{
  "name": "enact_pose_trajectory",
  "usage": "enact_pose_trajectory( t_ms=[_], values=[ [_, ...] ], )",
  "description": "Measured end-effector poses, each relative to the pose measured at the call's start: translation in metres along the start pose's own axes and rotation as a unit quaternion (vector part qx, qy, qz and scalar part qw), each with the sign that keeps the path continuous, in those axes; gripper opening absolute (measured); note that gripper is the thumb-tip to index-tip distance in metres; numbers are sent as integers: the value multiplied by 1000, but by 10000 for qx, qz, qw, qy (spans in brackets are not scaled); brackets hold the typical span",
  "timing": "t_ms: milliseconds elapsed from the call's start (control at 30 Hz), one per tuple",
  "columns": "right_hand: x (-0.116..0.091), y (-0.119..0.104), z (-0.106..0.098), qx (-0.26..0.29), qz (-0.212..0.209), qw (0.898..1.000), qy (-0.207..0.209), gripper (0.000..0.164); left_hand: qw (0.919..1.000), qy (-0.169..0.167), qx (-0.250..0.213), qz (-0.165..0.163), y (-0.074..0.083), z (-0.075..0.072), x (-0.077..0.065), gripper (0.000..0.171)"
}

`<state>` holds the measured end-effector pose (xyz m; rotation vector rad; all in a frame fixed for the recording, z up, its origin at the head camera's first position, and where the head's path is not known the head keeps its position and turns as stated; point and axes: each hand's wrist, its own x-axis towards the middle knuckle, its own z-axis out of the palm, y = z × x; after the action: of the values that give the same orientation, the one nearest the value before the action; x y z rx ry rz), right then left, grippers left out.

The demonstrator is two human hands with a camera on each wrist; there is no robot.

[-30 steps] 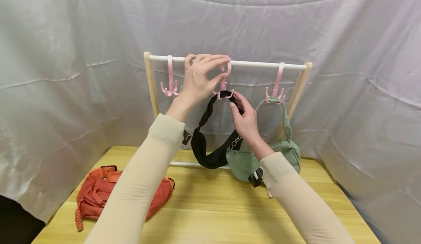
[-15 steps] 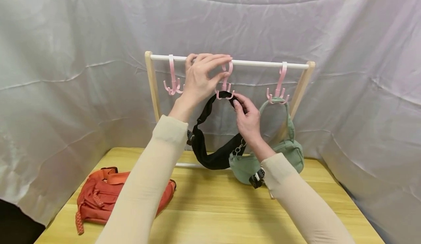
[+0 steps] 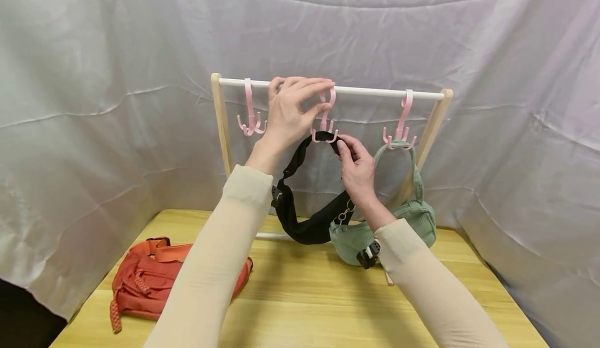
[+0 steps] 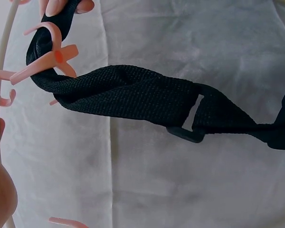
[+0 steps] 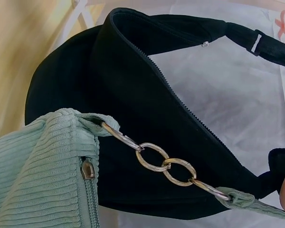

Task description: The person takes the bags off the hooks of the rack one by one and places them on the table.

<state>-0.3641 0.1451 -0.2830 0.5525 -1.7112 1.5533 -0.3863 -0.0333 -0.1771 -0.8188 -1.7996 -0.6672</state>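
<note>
On the middle pink hook hangs a black bag, its strap looped over the prongs. My left hand is up at the rack's white bar, its finger and thumb pinching the top of that hook. Just right of the prongs, my right hand pinches the strap between thumb and fingers. The right wrist view shows the black bag's body with its long zipper. A green corduroy bag overlaps it there, joined to its strap by metal rings.
The green bag hangs from the right pink hook. Another pink hook is at the left end of the bar. A red bag lies on the wooden table, partly behind my left sleeve. Grey cloth surrounds the table.
My right thumb and fingers have come together on the black strap. The left hand has kept its place at the hook. The whole view has shifted slightly.
</note>
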Motion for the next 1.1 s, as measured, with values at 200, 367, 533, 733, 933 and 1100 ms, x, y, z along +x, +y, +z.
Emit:
enact_pose_trajectory(
  t_ms=[200, 367, 533, 733, 933, 1100],
  values=[
    [-2, -21, 2, 102, 85, 9999, 15, 23, 10000, -13, 5, -43, 0, 1, 0, 41],
    [-1, -27, 2, 225, 165, 9996, -17, 23, 10000, -13, -20, -9, 1, 1, 0, 41],
    [6, -7, 1, 267, 176, 9995, 47, 24, 10000, 1, -2, 28, 0, 1, 0, 41],
    [11, -3, 1, 404, 84, 9991, 135, 23, 10000, 25, -30, 49, 1, 3, 1, 41],
    [14, -6, 0, 413, -29, 9990, 142, 23, 10000, 25, -31, 31, 1, 3, 1, 40],
    [18, -8, 1, 458, 16, 9987, 214, 21, 10000, 20, -60, 21, 1, 4, 1, 40]
  ],
)
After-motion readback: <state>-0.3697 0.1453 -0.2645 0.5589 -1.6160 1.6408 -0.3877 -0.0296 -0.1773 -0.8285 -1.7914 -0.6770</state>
